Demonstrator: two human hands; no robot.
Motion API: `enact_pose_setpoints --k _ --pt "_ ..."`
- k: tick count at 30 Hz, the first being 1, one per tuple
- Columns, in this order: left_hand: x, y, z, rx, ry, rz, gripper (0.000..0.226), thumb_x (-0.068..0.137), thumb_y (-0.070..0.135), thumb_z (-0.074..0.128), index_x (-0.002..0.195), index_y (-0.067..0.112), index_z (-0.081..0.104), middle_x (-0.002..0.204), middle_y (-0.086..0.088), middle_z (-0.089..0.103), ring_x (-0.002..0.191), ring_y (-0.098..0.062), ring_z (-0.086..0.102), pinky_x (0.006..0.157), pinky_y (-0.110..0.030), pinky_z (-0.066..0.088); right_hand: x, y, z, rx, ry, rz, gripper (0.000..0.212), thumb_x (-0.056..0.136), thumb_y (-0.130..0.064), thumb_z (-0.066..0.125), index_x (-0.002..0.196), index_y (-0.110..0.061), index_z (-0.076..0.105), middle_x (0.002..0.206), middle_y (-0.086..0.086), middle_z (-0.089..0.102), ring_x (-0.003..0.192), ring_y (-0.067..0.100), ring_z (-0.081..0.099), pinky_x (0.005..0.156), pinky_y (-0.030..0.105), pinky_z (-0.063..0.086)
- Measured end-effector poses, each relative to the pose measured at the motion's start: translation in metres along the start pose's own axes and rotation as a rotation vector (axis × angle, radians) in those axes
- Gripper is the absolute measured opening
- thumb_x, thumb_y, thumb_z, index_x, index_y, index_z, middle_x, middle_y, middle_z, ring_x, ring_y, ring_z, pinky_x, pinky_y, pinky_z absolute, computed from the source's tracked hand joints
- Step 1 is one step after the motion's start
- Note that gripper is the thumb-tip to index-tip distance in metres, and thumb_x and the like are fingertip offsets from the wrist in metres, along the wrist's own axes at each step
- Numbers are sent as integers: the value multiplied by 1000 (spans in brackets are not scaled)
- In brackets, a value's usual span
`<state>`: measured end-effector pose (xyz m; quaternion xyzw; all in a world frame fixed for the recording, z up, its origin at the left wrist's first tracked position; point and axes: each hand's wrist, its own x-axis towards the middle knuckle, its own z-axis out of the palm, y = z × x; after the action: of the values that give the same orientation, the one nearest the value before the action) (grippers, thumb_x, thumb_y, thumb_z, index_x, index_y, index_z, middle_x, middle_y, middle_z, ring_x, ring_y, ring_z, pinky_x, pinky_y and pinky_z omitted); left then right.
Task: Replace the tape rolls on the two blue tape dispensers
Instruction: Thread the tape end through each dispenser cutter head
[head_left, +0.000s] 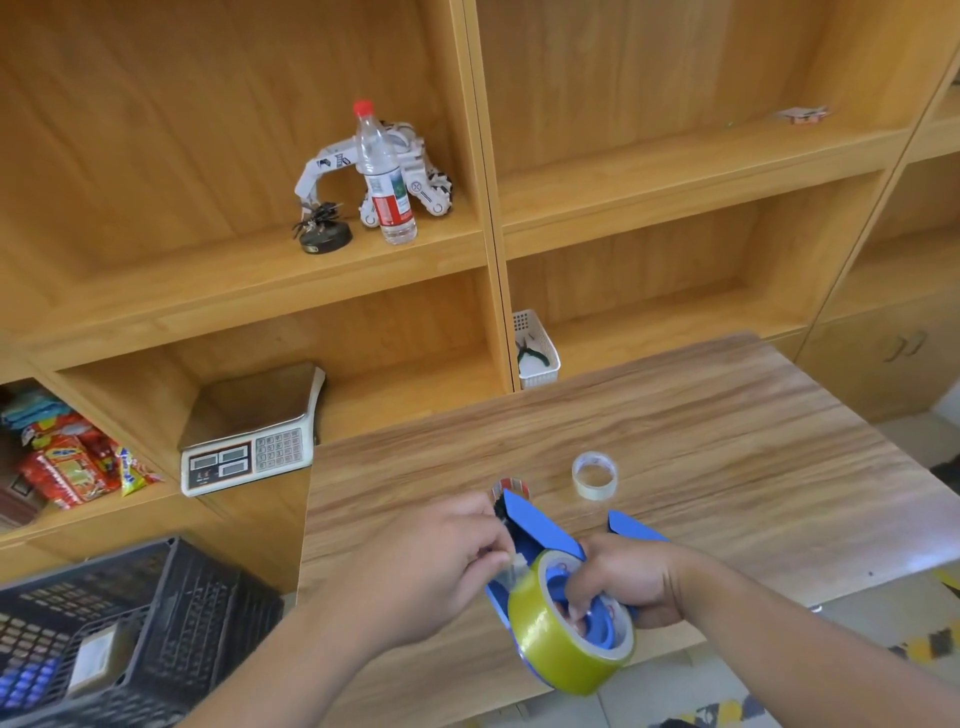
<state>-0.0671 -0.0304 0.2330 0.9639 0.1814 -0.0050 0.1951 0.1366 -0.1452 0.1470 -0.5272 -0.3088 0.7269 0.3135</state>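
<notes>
While both hands grip it, the blue tape dispenser (535, 535) points away, up-left.

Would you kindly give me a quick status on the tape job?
Right hand gripping blue dispenser with yellow roll mounted. Left hand pinching tape end. Clear roll on table. Nothing in the way.

A blue tape dispenser (535, 535) is seen carrying a yellow-green tape roll (561, 639). The table (675, 415) is patterned in brown wood grain. The small roll (595, 475) appears clear, possibly whitish.
</notes>
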Motion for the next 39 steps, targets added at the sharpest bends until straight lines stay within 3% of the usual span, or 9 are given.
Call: enact_pose_setpoints --k 4,10,15,19,21,24,26,33,39 --pt "18 10 -18 101 -23 78 21 106 34 51 103 25 70 99 17 49 84 -1 42 68 -18 34 3 2 -1 -35 14 21 27 67 4 59 94 2 63 92 19 59 77 27 60 65 27 49" --pt "46 18 -34 156 -124 172 20 104 33 58 106 24 75 103 15 58 88 -1 49 80 -29 46 -2 4 -3 46 -12 -20 17 71 6 57 77 -5 69 73 10 67 67 21 67 59 26 51" --pt "64 26 -41 245 -175 247 21 105 34 57 110 25 75 99 21 49 94 -7 54 84 -34 50 -6 5 -6 60 9 -57 22 71 8 57 76 -6 72 75 10 69 70 22 69 63 27 53" --pt "75 28 -45 286 -168 296 19 103 32 59 109 23 76 103 13 60 100 -13 60 84 -41 53 -6 8 -10 76 7 -86 21 73 8 56 82 -3 72 79 12 70 73 24 70 64 30 55" --pt "79 27 -50 274 -153 289 19 103 31 60 108 23 77 98 15 57 94 -8 58 81 -37 53 -7 9 -12 93 4 -111 23 75 10 54 82 -3 73 80 12 72 75 24 71 65 30 57" --pt "81 25 -54 197 -139 242 18 102 31 62 106 24 78 94 20 53 78 7 52 69 -13 39 -9 6 -12 114 22 -143 22 73 9 54 75 -4 71 73 10 70 68 21 69 60 27 55" --pt "81 24 -55 147 -115 230 16 101 30 64 104 24 79 94 19 56 76 13 52 66 -7 36 -8 5 -12 120 33 -156 20 74 9 54 77 -2 69 74 12 68 68 23 67 60 27 54" --pt "77 16 -63 91 -49 161 13 99 31 68 101 26 80 90 22 59 80 10 55 67 -7 38 1 2 -22 170 52 -180 31 71 6 56 102 3 62 92 19 58 75 29 60 65 31 51" --pt "77 6 -67 71 -38 47 15 98 37 67 99 28 79 94 16 66 87 3 58 68 -10 41 -1 -6 -22 196 21 -202 32 71 7 53 101 4 61 96 22 56 81 31 56 67 30 53"
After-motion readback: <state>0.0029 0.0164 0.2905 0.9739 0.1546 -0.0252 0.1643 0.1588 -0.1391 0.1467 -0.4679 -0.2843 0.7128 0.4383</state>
